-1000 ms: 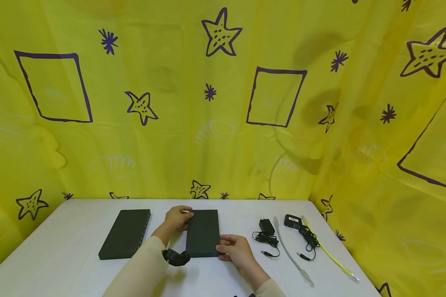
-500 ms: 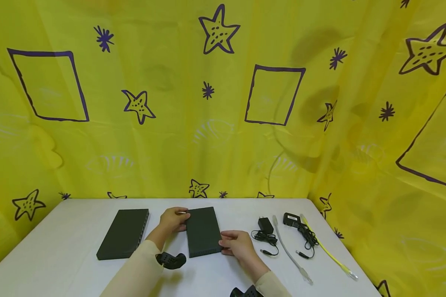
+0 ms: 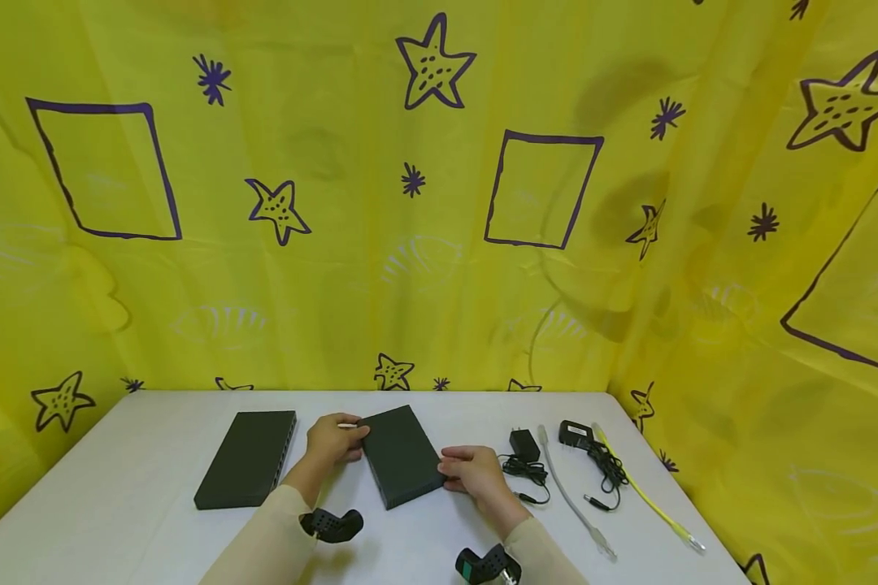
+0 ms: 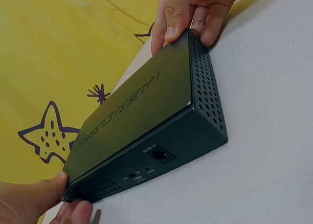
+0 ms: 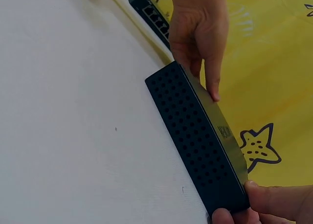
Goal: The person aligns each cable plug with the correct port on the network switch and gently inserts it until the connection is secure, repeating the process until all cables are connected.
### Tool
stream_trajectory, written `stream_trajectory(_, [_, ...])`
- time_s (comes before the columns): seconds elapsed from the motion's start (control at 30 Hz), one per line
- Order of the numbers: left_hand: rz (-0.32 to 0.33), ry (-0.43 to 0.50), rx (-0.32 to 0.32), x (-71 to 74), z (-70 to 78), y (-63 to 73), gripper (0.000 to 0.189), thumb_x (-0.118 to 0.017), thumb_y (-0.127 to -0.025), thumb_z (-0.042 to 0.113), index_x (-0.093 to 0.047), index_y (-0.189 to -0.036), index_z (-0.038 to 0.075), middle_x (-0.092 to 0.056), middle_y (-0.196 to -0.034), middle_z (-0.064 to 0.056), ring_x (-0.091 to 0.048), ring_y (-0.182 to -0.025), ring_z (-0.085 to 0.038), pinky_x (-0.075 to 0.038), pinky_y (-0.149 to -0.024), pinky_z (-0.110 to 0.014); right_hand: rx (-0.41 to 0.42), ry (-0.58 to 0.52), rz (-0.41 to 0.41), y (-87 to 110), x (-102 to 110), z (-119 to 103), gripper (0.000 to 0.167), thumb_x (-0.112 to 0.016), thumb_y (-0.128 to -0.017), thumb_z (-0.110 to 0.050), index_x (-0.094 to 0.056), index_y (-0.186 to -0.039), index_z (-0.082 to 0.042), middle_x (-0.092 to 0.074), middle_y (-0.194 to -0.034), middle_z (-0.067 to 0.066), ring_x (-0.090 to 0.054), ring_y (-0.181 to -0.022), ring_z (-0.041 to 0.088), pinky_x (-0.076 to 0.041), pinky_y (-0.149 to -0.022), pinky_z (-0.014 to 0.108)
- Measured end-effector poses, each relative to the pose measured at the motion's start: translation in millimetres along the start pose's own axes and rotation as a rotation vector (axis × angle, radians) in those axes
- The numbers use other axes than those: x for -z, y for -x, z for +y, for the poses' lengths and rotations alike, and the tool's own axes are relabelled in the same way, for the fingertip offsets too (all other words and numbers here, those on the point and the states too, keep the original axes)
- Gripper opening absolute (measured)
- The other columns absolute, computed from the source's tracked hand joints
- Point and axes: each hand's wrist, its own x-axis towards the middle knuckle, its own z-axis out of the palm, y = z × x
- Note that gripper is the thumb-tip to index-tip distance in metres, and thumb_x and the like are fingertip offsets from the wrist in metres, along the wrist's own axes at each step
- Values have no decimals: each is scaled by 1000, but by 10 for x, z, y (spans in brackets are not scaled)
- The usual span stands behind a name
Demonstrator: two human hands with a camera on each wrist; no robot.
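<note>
A black network switch (image 3: 402, 457) is turned at an angle between both hands in the middle of the white table. Its lid carries raised lettering, and a round power socket (image 4: 159, 154) shows on one side in the left wrist view. My left hand (image 3: 333, 445) pinches its far left corner, thumb on top and fingers beneath. At the opposite near right corner, my right hand (image 3: 477, 475) grips it the same way. Rows of vent holes (image 5: 188, 131) face the right wrist camera. Whether its underside touches the table I cannot tell.
A second, larger black switch (image 3: 247, 460) with a row of ports lies to the left. On the right are two black power adapters (image 3: 524, 446) (image 3: 576, 435) with bundled cords, a grey network cable (image 3: 567, 496) and a yellow one (image 3: 647, 500). A yellow curtain (image 3: 336, 284) hangs behind.
The switch between my hands has turned counter-clockwise, seen from above. My left hand has shifted left, my right hand slightly right and away from me, both keeping their hold.
</note>
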Motion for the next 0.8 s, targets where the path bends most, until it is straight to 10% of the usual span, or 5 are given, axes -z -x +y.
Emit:
stream_trajectory(0.57, [63,18,-84,13,-129,90,32,-73,-86,4,-63,-112,-12,-71,-96,-25,-69,-65,-16,-61,-59,-29,-10,43,74,-190,67,-55,31,-69,-85,5,-65,-113,16,-73,-91,12,-64,-72,10,-60,-64,26])
stream_trajectory(0.8, [58,-119,-58,108,-110,9,31,-75,-86,16,-66,-106,-6,-65,-77,-11,-60,-58,-11,-56,-53,-23,57,105,158,-123,-21,31,38,-72,-80,2,-64,-116,12,-68,-90,13,-63,-65,11,-59,-62,26])
